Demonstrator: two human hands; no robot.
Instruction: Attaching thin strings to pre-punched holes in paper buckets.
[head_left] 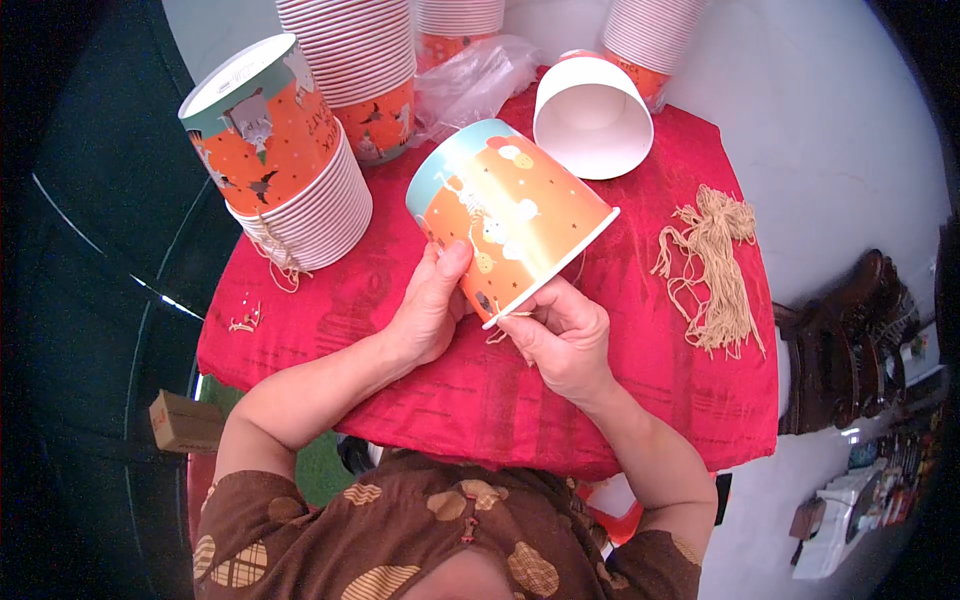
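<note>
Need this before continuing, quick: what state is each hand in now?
Left hand: holding the orange tub, thumb on its side.
Right hand: closed, thumb and fingers pinching thin string at the tub's rim.

Held bucket: above table's middle. String bundle: near right edge. Tipped bucket: toward far edge. Bucket stack: near left edge, beyond thread scraps.

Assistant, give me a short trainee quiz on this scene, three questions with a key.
1. Which hand has its thumb tip at the white rim of the held tub?
2. True or false: the twine bundle lies to the right of the held tub.
3. Fill in: the tipped tub beyond the held tub is ____ inside.

Key:
1. The right hand.
2. True.
3. White.
</note>
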